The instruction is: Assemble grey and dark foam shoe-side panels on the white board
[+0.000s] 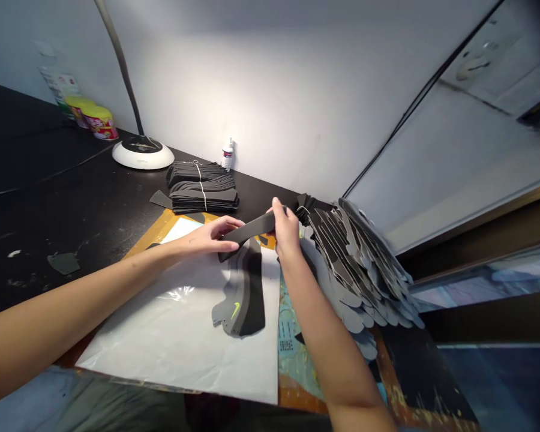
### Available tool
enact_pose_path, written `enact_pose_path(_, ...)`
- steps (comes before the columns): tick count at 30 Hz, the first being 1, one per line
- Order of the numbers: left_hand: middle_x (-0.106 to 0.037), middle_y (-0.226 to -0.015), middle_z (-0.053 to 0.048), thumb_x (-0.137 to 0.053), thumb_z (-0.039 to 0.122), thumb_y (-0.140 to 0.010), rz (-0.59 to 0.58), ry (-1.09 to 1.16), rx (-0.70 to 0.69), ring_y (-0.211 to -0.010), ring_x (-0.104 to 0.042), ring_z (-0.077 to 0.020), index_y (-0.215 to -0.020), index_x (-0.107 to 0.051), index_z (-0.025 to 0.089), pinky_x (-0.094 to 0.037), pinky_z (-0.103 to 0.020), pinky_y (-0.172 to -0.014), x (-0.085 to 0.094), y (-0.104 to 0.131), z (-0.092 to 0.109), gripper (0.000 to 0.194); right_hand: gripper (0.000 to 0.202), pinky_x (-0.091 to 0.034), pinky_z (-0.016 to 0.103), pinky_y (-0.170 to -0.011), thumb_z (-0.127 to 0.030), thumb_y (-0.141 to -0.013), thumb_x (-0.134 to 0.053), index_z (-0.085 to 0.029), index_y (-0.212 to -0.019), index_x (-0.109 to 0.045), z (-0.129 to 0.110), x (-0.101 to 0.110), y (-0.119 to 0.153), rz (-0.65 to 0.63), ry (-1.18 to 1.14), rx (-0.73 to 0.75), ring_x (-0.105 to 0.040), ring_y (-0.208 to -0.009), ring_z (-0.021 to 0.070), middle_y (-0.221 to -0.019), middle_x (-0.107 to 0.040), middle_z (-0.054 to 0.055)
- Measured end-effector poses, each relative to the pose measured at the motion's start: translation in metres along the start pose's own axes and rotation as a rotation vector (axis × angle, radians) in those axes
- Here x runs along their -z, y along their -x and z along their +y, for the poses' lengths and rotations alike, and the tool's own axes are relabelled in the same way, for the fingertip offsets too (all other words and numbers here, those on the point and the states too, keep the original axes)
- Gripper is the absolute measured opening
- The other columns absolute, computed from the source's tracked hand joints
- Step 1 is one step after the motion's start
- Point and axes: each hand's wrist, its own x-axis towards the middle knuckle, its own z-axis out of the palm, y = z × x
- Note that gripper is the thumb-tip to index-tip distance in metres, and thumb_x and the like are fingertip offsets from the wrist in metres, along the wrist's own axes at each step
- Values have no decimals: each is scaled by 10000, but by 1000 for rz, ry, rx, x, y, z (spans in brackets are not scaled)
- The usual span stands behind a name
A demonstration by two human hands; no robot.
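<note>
Your left fingers (226,246) and right fingers (277,209) grip opposite ends of the dark strip (254,226), its long axis rising far-right beyond the grey panel (247,294).

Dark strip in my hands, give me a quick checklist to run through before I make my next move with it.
1. Dark strip gripped near both ends, left hand and right hand: ok.
2. Grey-and-black piece resting on the white sheet: ok.
3. Whole outline of that piece visible: not ok, the strip and left hand hide part of its upper end.
4. Strip clear of that piece: cannot tell, they overlap in this single view.
5. Bundle of dark strips secured: ok, a pale band runs across it.
6. Grey pieces at right squarely stacked: not ok, they fan out unevenly.
</note>
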Motion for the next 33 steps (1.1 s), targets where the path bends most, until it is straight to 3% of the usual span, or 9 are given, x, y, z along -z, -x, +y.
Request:
enact_pose_path(2, -620, -1290, -106, -775, 431, -762, 104, -237, -35, -1158, -579, -293, -1329, -532, 204, -459, -332, -927, -4, -1, -3, 658, 438, -395, 215, -407, -646, -810, -620, -226, -687, -587, -2, 4, -2, 81, 71, 133, -509, -500, 117, -590, -555, -41)
enact_pose_path(4, -647, -1185, -111, -731, 415, -820, 192, -391, -74, -1039, -605, -284, -1317, -533, 185, -451, -325, -864, -10, 0, -7, 582, 467, -389, 202, -418, -681, -833, -568, -231, -706, -586, -4, 3, 0, 85, 78, 197, -512, -522, 112, -619, -554, -41)
enact_pose_path(7, -645, -987, -77, -621, 362, -898, 228, -397, -78, -856, -595, -244, -1262, -528, 160, -436, -303, -759, -18, 4, -7, 427, 479, -397, 192, -431, -708, -833, -556, -237, -748, -584, -7, -3, 7, 44, -13, 145, -529, -545, 109, -643, -544, -49)
enact_pose_path(12, -558, -892, -19, -482, 422, -988, 5, 36, -46, -706, -535, -167, -1243, -491, 183, -460, -272, -673, -25, 13, -1, 349, 432, -406, 186, -421, -655, -783, -693, -242, -815, -568, -8, -15, 19, -103, -398, -79, -509, -489, 91, -610, -526, -78)
enact_pose_path(16, -502, -761, -12, -411, 487, -998, -87, 345, -35, -623, -494, -154, -913, -537, 167, -469, -288, -611, -30, 14, -2, 355, 489, -409, 176, -383, -671, -760, -726, -235, -781, -506, -2, -26, 25, -158, -545, -122, -468, -419, 73, -545, -488, -97)
enact_pose_path(19, -410, -657, 15, -456, 487, -942, -137, 578, -27, -526, -354, -120, -753, -489, 171, -403, -260, -502, -28, 10, -1, 370, 472, -471, 177, -401, -640, -742, -770, -234, -816, -541, 3, -35, 28, -145, -660, -145, -532, -437, 77, -579, -558, -88)
enact_pose_path(24, -376, -662, 31, -541, 462, -852, -123, 822, 32, -483, -275, -89, -776, -508, 167, -346, -210, -435, -14, 6, 6, 307, 386, -621, 192, -648, -500, -710, -861, -230, -900, -659, 6, -42, 34, -139, -767, -140, -708, -641, 99, -799, -739, -35)
enact_pose_path(28, -381, -673, 31, -556, 429, -858, -116, 1018, 76, -480, -266, -85, -903, -577, 151, -336, -174, -403, -6, 6, 11, 282, 382, -629, 178, -708, -444, -703, -885, -247, -979, -709, 8, -43, 38, -208, -788, -124, -760, -794, 119, -902, -783, -15)
enact_pose_path(33, -346, -641, 31, -479, 389, -904, -83, 1204, 82, -456, -245, -81, -852, -595, 119, -355, -147, -364, -1, 7, 18, 298, 360, -639, 231, -813, -375, -792, -826, -258, -1109, -700, 6, -42, 44, -303, -737, -123, -764, -951, 157, -970, -794, 13)
